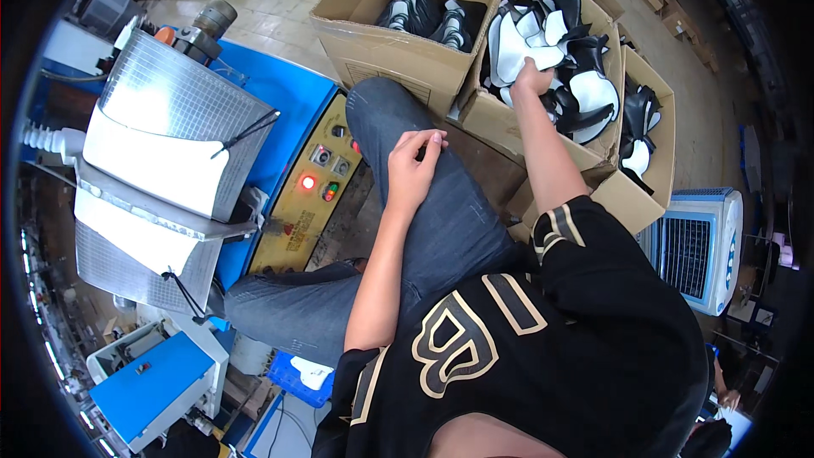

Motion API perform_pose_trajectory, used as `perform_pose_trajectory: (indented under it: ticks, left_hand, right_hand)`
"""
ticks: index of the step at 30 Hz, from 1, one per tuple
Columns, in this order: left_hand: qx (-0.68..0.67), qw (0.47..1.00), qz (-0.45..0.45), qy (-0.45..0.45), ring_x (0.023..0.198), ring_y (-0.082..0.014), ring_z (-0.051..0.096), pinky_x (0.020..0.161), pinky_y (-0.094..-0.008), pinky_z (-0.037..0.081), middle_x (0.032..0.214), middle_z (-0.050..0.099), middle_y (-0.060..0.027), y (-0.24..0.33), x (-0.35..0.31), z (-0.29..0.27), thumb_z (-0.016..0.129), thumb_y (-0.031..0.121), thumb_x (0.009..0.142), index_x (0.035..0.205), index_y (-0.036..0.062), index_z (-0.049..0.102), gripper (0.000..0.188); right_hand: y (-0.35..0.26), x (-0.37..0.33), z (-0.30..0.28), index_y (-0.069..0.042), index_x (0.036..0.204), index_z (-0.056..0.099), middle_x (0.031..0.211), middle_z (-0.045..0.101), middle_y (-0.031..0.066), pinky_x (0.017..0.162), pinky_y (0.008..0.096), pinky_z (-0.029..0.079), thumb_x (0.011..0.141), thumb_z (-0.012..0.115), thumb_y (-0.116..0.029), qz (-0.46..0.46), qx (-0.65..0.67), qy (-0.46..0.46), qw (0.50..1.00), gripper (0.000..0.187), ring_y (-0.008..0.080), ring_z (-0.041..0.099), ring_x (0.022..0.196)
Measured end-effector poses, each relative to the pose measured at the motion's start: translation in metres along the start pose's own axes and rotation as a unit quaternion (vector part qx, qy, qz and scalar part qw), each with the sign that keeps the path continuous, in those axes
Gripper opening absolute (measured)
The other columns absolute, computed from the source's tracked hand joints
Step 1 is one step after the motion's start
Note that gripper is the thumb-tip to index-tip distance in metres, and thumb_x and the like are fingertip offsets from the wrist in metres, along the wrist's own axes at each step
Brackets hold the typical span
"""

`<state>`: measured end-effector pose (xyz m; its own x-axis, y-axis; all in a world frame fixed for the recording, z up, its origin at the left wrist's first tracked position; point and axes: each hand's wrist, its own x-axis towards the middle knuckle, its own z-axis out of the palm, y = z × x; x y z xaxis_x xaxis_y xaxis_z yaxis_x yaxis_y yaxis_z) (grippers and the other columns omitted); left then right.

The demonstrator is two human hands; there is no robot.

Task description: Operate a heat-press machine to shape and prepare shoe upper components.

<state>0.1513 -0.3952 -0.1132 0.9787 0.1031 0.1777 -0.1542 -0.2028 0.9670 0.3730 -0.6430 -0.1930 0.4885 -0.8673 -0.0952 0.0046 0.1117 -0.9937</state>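
My right hand (532, 78) reaches into the middle cardboard box (496, 123) and closes on a white and black shoe upper piece (519, 47) lying on top of a pile of such pieces. My left hand (413, 165) rests on my raised knee in blue jeans (441, 220), fingers curled, holding nothing. I am seated in a black shirt with gold markings (526, 348).
A second box (398, 34) with black pieces stands to the left, a third (649, 131) to the right. A blue press machine (284, 89) with metal-mesh heads (174, 106) and a yellow button panel (309, 191) is at my left. A white and blue fan unit (699, 246) stands at the right.
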Motion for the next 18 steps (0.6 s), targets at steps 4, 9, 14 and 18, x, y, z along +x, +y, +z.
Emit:
perform_pose_trajectory:
  ticks: [4, 9, 14, 18]
  left_hand:
    - [-0.020, 1.000, -0.001, -0.009, 0.086, -0.0154, 0.068, 0.078, -0.0278, 0.050, 0.090, 0.072, -0.0102, -0.001, 0.000, -0.002, 0.063, 0.019, 0.098, 0.104, 0.0002, 0.074, 0.022]
    - [-0.004, 1.000, -0.007, -0.006, 0.085, -0.0152, 0.067, 0.078, -0.0277, 0.050, 0.090, 0.072, -0.0095, -0.003, -0.001, -0.002, 0.063, 0.019, 0.098, 0.104, 0.0003, 0.074, 0.022]
    - [-0.008, 1.000, 0.011, -0.009, 0.085, -0.0156, 0.067, 0.079, -0.0273, 0.050, 0.091, 0.072, -0.0094, -0.004, 0.000, -0.003, 0.063, 0.019, 0.098, 0.103, 0.0004, 0.074, 0.022]
    - [0.003, 1.000, 0.009, -0.003, 0.086, -0.0155, 0.067, 0.079, -0.0271, 0.050, 0.091, 0.072, -0.0096, -0.004, 0.001, -0.003, 0.062, 0.018, 0.098, 0.104, 0.0005, 0.074, 0.022]
  right_hand:
    - [-0.006, 0.003, 0.001, -0.002, 0.123, 0.063, 0.115, 0.070, 0.0194, 0.093, 0.0422, 0.050, 0.077, 0.073, -0.012, -0.039, -0.066, -0.001, 0.997, 0.048, 0.0364, 0.067, 0.105]
    - [-0.016, 0.021, 0.012, -0.002, 0.122, 0.064, 0.114, 0.070, 0.0210, 0.093, 0.0430, 0.050, 0.076, 0.071, -0.012, -0.020, -0.184, 0.018, 0.983, 0.047, 0.0374, 0.068, 0.106]
    - [-0.022, 0.033, 0.000, 0.002, 0.112, 0.065, 0.111, 0.070, 0.0238, 0.091, 0.0445, 0.051, 0.073, 0.066, -0.010, -0.105, -0.239, 0.035, 0.965, 0.041, 0.0414, 0.067, 0.104]
    - [-0.041, 0.041, -0.038, 0.001, 0.128, 0.051, 0.121, 0.063, 0.0290, 0.101, 0.0470, 0.045, 0.077, 0.063, -0.017, -0.156, -0.192, -0.020, 0.969, 0.055, 0.0458, 0.060, 0.114]
